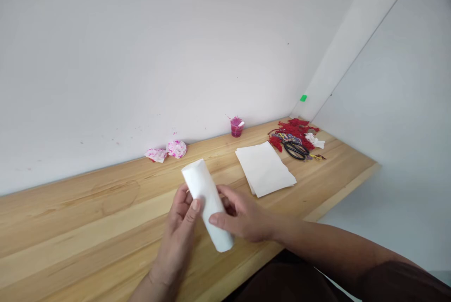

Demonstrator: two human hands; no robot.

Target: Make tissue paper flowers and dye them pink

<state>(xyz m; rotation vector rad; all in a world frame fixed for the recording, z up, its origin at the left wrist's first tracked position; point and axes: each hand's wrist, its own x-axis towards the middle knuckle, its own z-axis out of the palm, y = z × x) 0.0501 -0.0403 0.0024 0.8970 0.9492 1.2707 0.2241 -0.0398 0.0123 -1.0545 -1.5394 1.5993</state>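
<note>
Between my two hands is a white paper roll [207, 198], tilted with its upper end leaning left, held above the front of the wooden table. My left hand [182, 220] grips its left side, thumb on the front and fingers behind. On the other side my right hand [243, 212] closes round the lower half, the thumb across the front. The fingers behind the roll are partly hidden. To the right, a stack of white paper sheets [265, 168] lies flat on the table, apart from both hands.
Two crumpled pink-stained tissues [176, 149] lie by the wall. A small cup of pink liquid [237, 127] stands behind the sheets. Red yarn scraps [295, 129], black-handled scissors [296, 150] and coloured threads are heaped in the right corner. The wooden table [70, 227] ends at a front edge near my body.
</note>
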